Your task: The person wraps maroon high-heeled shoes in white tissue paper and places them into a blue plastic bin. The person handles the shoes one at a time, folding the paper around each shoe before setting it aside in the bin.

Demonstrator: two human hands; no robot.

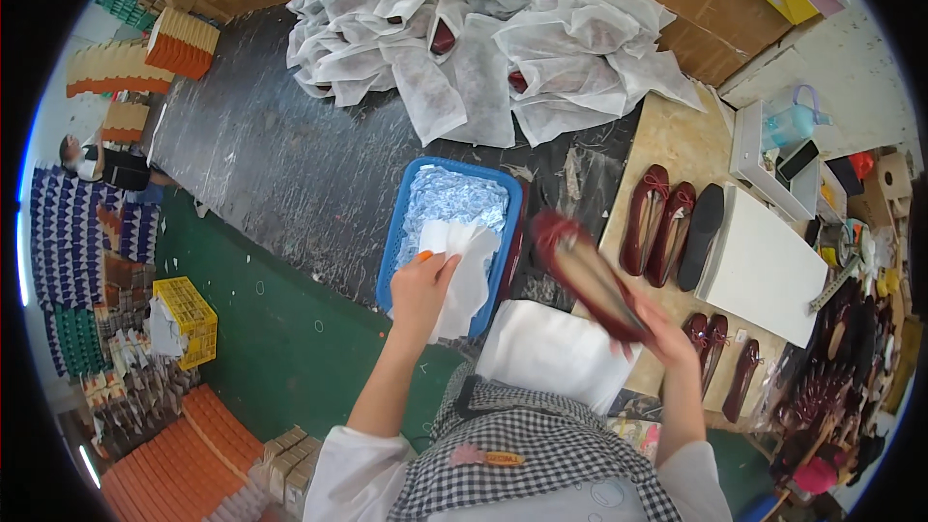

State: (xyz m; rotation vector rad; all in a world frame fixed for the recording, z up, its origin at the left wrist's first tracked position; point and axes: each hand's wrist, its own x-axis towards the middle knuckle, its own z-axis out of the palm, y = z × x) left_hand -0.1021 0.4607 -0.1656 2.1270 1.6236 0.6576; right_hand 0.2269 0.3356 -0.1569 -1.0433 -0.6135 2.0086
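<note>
My right hand grips a dark red flat shoe by its heel end, sole side up, held over the table edge. My left hand pinches a sheet of white tissue paper at the near end of a blue plastic tray filled with small white and blue packets. A stack of white sheets lies right in front of me between both arms.
Two dark red flats and a black one lie beside a white box on the right. Several white fabric bags are piled at the far end of the dark table. A yellow crate stands on the green floor at left.
</note>
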